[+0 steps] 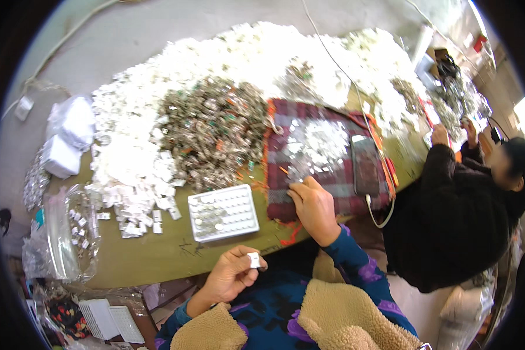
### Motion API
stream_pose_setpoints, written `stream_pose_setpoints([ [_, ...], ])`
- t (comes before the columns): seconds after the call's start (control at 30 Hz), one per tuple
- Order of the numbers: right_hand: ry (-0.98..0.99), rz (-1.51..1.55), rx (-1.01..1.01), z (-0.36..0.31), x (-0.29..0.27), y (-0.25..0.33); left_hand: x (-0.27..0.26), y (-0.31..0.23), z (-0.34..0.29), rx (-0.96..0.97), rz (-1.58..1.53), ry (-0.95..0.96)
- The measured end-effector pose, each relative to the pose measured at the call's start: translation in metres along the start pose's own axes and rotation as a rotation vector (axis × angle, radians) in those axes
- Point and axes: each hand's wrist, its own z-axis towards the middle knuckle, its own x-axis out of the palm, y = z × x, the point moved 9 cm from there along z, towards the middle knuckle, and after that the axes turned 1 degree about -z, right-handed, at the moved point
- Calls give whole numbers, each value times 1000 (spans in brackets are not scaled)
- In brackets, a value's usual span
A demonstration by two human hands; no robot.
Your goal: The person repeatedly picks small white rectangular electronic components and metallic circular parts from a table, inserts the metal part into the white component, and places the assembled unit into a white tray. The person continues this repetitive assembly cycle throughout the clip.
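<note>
In my left hand (230, 274), a small white card-like piece (254, 260) is pinched between thumb and fingers, in front of the table edge. My right hand (316, 210) rests over the near part of a maroon plaid cloth (280, 201), its fingers closed together. Whatever they hold, if anything, is too small to make out. Just beyond those fingertips lies a heap of small shiny silvery pieces (318, 146) on clear plastic. Left of the cloth is a white tray (252, 219) with rows of round hollows, several on its left side holding small pieces.
A dark phone (365, 166) with a white cable lies on the cloth. Behind the tray rises a heap of shiny brownish bits (213, 134), backed by a wide white pile (239, 55). Plastic bags (64, 233) lie at left. A co-worker in black (449, 227) sits at right.
</note>
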Motion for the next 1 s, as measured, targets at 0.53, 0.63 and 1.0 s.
stream_pose_setpoints([
  [0.53, 458, 844, 172, -54, 30, 101, -11, -30, -39, 300, -41, 104],
  [0.63, 360, 806, -127, -60, 21, 144, -11, -36, -48, 341, -23, 104],
  [1.0, 407, 663, -280, -63, 31, 162, -25, -40, -59, 369, 32, -44],
])
